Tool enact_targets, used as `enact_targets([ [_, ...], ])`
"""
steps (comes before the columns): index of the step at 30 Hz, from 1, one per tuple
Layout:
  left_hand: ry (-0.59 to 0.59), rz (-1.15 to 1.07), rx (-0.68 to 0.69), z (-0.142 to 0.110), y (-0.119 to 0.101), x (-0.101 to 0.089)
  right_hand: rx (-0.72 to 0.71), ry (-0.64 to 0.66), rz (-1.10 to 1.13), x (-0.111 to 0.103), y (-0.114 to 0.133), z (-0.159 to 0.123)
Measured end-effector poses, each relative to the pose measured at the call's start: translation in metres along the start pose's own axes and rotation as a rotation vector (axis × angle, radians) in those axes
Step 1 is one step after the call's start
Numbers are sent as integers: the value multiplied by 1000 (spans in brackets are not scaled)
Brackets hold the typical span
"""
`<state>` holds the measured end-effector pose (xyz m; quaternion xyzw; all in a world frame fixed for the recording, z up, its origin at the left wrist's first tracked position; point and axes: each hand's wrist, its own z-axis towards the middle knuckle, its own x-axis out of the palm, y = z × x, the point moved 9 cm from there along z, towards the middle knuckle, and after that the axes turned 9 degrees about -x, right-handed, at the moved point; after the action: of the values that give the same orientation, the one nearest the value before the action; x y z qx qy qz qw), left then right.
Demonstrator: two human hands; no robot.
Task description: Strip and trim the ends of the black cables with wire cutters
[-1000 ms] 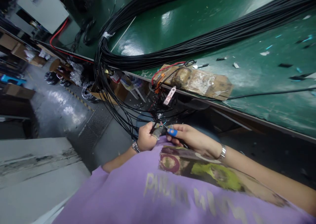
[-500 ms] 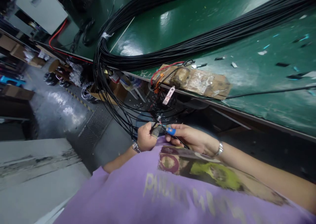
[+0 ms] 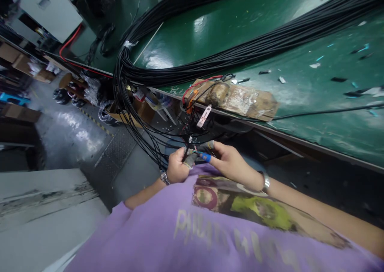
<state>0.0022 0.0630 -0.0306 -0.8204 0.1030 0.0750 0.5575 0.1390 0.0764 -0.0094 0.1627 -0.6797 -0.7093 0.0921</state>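
Head view: left hand (image 3: 177, 169) and right hand (image 3: 230, 164) pinch a cable end (image 3: 193, 152)

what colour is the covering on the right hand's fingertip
Blue, on the right hand, shown best in the head view.

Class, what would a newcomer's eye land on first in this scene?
A thick bundle of black cables sweeps across the green bench and spills over its edge. Below, the left hand and right hand meet on a cable end, above a purple shirt.
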Motion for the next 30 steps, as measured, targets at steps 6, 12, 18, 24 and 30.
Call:
enact_targets([
  [6, 201, -115, -99, 0, 6, 16, 201, 43, 169, 9, -20, -4],
  [12, 263, -181, -173, -4, 9, 22, 215, 82, 152, 16, -27, -4],
  [18, 174, -125, -134, -1, 8, 17, -104, 154, -305, 11, 11, -2],
  [24, 219, 15, 50, -4, -10, 22, -112, 34, -441, -3, 10, 1],
  [30, 188, -66, -90, -1, 6, 19, 22, 0, -154, -10, -13, 2],
])
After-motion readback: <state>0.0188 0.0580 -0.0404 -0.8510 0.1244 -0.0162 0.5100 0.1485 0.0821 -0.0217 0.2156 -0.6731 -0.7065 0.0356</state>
